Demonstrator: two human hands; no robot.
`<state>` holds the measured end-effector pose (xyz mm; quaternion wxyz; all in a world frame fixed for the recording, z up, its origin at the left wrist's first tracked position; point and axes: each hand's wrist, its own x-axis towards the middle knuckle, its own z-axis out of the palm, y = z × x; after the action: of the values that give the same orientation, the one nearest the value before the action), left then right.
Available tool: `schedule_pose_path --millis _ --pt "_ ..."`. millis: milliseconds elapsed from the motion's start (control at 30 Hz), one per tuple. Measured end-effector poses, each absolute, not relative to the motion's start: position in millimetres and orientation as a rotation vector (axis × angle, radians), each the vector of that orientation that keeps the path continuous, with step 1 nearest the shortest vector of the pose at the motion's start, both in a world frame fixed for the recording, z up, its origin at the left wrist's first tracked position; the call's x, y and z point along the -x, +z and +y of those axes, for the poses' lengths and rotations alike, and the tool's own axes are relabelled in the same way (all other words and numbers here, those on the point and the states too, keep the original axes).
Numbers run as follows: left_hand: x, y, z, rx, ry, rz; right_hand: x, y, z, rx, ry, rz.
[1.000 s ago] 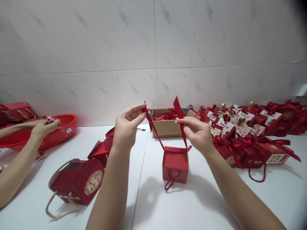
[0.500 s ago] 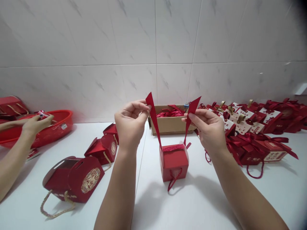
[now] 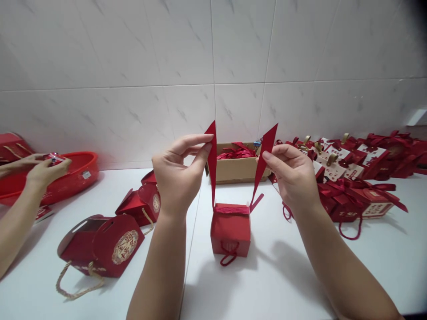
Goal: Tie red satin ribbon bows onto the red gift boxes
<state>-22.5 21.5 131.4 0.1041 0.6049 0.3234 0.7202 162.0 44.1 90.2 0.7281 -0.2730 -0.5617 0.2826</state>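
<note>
Pinching with fingers and thumb of the left hand one tail of a red ribbon, pointed tip jutting above the grip. Pinching likewise with the right hand the other tail, at about the same height and also close to its slanted tip. Stretching both tails upward, well apart at the top, above a small red box set upright in the middle of the white table, nearer than both hands and touched by neither. Running down to the left and right ends of the box top, and lying gathered across it. Fitted at the near face with a looped red cord, drooping past the bottom edge. See beyond, by the tiled wall, an open cardboard carton holding loose red ribbons. Note at right a crowd of red and white gift boxes, with bow-tied red boxes in front. Find at near left a larger dark red box with a rope handle, and just beyond it a red box. Spot at far left another person's hands, holding a shiny red packet over a red basket.
</note>
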Motion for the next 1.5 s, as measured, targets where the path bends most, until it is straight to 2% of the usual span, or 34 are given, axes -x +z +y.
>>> schedule_pose_path --millis 667,867,1133,1333,1500 --pt "31 131 26 -1.841 2.121 0.773 -163 90 44 0.576 0.633 -1.256" --pt "33 129 32 -1.831 2.142 0.649 -163 94 40 0.479 0.851 -1.231" --pt "20 124 26 -1.988 1.900 0.514 -153 88 34 0.524 0.944 -1.322" --pt "14 118 26 -2.238 1.764 0.592 -146 86 28 0.407 1.122 -1.509" --pt "18 118 29 -2.307 1.668 0.639 -143 87 29 0.455 1.222 -1.439"
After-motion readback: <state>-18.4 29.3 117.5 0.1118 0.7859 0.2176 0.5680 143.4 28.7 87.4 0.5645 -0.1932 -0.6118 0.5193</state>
